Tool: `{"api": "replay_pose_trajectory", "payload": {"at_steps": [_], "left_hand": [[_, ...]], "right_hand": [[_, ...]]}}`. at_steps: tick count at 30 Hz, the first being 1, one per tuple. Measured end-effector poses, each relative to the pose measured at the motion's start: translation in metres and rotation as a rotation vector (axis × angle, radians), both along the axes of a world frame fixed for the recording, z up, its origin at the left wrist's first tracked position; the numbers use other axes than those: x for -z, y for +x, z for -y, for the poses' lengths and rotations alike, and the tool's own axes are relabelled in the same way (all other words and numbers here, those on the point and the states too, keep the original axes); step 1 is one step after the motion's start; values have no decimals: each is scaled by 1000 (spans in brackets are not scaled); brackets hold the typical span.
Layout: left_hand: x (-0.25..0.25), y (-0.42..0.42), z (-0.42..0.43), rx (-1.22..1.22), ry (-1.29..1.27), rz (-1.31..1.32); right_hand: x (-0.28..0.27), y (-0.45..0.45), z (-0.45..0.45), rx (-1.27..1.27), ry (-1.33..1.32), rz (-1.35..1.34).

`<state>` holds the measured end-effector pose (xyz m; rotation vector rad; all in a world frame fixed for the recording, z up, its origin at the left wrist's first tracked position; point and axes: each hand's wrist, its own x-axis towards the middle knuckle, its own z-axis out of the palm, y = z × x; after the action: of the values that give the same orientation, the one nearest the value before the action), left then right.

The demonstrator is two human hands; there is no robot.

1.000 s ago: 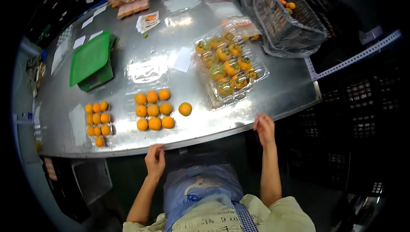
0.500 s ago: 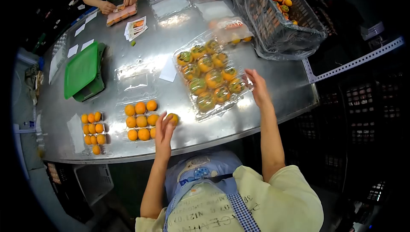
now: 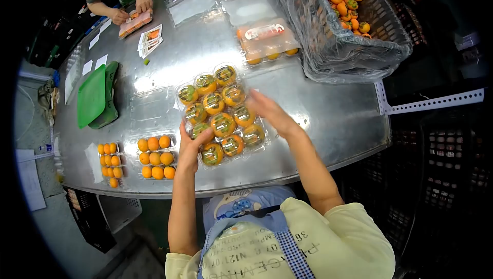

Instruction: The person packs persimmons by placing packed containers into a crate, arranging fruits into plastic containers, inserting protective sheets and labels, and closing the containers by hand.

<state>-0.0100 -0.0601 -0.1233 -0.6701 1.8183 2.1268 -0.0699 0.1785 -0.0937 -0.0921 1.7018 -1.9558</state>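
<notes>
Thumb uppermost, my left grip (image 3: 190, 145) clasps a domed plastic pack (image 3: 223, 124) mid-frame; whether my right grip (image 3: 272, 114) holds, I can't tell.

We see one clear plastic tray (image 3: 247, 152) packed with twelve persimmons (image 3: 223, 125), three across and four deep. The round fruits are orange washed with green, their dark, leafy caps turned up towards us. The tray lies slantwise over the tabletop (image 3: 339, 112), near its front edge, our left hand (image 3: 190, 144) gripping its lower left side, our right hand (image 3: 269, 113) blurred at its right edge.
</notes>
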Motion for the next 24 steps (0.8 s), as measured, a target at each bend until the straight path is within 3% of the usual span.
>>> {"api": "replay_pose_trajectory", "payload": {"at_steps": [3, 4, 7, 9, 15, 19, 24], "left_hand": [[5, 1, -1, -7, 43, 7], [7, 2, 2, -7, 63, 19], [21, 8, 13, -8, 126, 44], [25, 9, 18, -31, 186, 68], [47, 19, 38, -143, 302, 74], [39, 14, 35, -132, 253, 81], [6, 7, 2, -84, 152, 21]], "right_hand": [[70, 0, 14, 37, 423, -222], [71, -2, 14, 45, 289, -131], [60, 1, 15, 61, 302, -178], [76, 6, 25, 51, 433, -245], [38, 19, 33, -10, 606, -332], [54, 24, 36, 184, 404, -319], [60, 13, 17, 201, 94, -247]]}}
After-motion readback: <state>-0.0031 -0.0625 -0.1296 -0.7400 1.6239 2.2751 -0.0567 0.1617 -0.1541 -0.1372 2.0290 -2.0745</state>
